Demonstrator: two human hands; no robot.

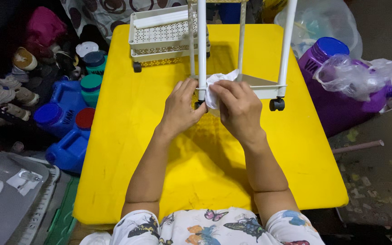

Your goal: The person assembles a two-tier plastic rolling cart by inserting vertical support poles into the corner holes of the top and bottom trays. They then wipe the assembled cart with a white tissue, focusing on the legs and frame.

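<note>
I have both hands at the near corner of the white trolley frame [243,77], which stands on the yellow table [159,136] in the upper middle of the frame. My right hand [239,109] is closed around a bunched white cloth [216,88] and presses it against the foot of the front post, just above the small black wheel half hidden behind my fingers. My left hand [180,109] is curled round the same post from the other side, steadying it.

By my judgement the wiping is at an early or middle stage: the cloth sits on one corner only, and the other posts, the bottom shelf and the far wheel [276,104] at the right are not being touched. Whether they are already clean I cannot tell.

A separate white perforated tray [166,36] lies at the top of the table, apart from my hands.
</note>
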